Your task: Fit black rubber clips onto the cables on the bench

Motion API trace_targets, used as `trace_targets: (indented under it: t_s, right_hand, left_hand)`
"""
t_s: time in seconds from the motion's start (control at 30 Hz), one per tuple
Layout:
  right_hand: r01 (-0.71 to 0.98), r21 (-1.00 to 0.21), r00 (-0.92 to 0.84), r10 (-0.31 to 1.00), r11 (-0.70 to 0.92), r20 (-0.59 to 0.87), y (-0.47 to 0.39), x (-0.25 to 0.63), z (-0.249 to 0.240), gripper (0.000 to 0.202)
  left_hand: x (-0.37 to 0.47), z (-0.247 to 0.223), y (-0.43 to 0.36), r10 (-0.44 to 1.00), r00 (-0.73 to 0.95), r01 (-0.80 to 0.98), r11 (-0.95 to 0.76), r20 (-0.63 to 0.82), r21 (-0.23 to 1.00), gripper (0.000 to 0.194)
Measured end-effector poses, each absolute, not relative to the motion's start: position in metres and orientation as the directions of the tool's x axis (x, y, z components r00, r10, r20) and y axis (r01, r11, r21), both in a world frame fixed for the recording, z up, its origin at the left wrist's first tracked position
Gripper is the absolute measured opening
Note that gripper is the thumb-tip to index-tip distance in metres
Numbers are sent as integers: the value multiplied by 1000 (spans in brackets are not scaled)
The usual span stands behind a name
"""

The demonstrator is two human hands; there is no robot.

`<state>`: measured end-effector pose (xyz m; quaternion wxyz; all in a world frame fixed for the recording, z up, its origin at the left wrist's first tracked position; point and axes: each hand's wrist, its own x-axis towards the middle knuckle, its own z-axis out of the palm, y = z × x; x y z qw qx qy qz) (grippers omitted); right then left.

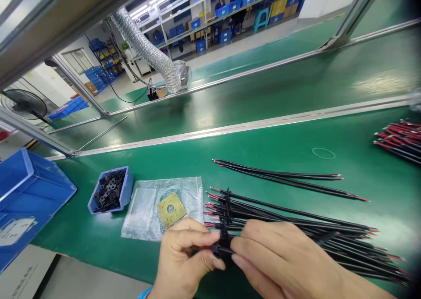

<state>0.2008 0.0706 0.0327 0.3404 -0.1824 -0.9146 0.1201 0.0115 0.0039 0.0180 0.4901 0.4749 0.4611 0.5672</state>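
Note:
Between the fingertips of my left hand (184, 257) sits a small black plastic piece (215, 250), at the end of a black cable (226, 249). Thumb and fingers of my right hand (279, 257) are closed on that cable just to the right of the piece. Under and behind my hands lies a bundle of black cables (289, 218) with red wire ends; several carry similar black pieces (226, 202) near their left ends. A yellowish square plate (178, 203) with a round hole rests on a clear plastic bag (140, 207), just beyond my left hand.
A small blue bin (129, 186) holds many black pieces; a larger blue crate (42, 180) stands left. A few separate cables (279, 174) lie behind the bundle, a green rubber band (323, 153) farther right. More cables (403, 139) lie at the right edge. A metal rail (230, 129) crosses behind.

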Motion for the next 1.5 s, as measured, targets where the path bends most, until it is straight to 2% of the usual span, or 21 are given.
trace_targets:
  t_s: [0.3,0.6,0.7,0.77,0.87,1.0,1.07,1.13,1.2,1.23,1.3,1.5]
  right_hand:
    - [249,-422,-682,467,872,562,62,197,32,32]
    - [233,-476,-651,499,848,572,60,193,28,32]
    - [256,-440,-660,488,861,571,63,196,30,32]
    - [304,-373,-663,476,877,579,70,201,31,32]
    - [450,-234,-649,495,862,578,90,211,30,27]
    - [592,-138,-657,575,794,487,113,218,21,25]
    - [624,-130,-671,613,771,417,116,217,15,23]
    - [638,-143,-685,642,757,345,115,213,12,20]
    - [634,-178,-697,656,753,290,112,211,11,18]
    - [631,-196,-701,660,751,271,111,210,12,17]
    - [636,-212,-699,670,742,249,111,210,14,16]
    - [688,-215,-665,721,693,194,119,211,14,19]
  left_hand:
    - [13,28,2,971,-43,167,-227,237,960,28]
    - [22,26,4,968,-74,211,-218,238,953,26]
    - [18,23,6,967,-31,271,-234,251,934,27]
    - [5,24,9,968,3,338,-237,251,911,35]
    - [-37,28,13,962,-98,466,-182,255,866,41]
    - [-121,42,18,815,-439,701,47,378,712,35]
    - [-162,50,21,726,-532,795,251,435,553,40]
    - [-195,55,25,737,-542,838,438,404,325,44]
    - [-217,57,29,817,-470,880,464,334,105,42]
    - [-223,57,31,844,-438,892,450,309,36,40]
    - [-228,56,35,853,-434,890,457,290,-12,34]
    - [-216,61,40,802,-536,836,548,263,33,24]
